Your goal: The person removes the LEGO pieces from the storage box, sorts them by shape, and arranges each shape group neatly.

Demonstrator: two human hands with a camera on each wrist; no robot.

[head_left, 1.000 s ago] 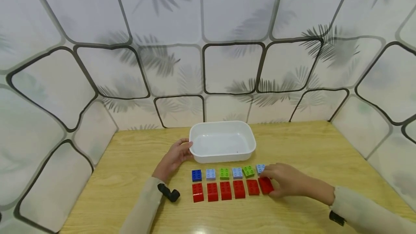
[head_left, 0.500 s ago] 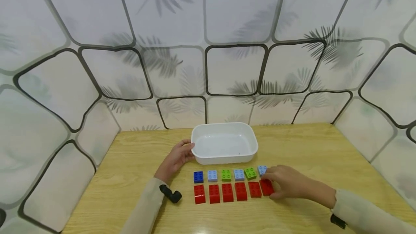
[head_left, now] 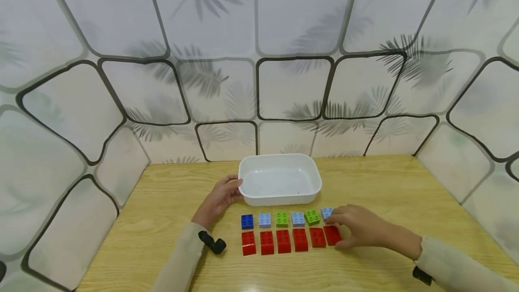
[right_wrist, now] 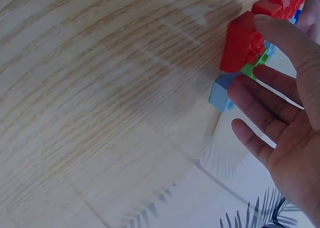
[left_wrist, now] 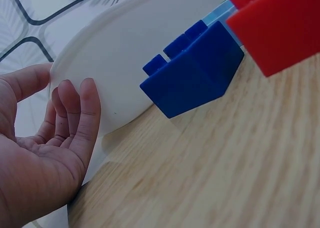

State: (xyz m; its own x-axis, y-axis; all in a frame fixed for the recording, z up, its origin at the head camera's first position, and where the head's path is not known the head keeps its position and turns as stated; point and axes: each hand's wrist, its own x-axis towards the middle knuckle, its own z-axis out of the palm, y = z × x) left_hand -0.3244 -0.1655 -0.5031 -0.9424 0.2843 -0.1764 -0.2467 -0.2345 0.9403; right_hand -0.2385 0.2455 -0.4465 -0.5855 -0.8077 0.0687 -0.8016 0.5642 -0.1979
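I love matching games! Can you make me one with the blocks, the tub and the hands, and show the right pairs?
Things:
1. white tub
2. dark blue block
3. left hand
4. right hand

Places:
A. touching the red block at the right end of the red row
B. at the left end of the back row of blocks
C. behind both rows of blocks, with nothing in it
D. resting against the tub's left end

Right pairs: 1-C, 2-B, 3-D, 4-A
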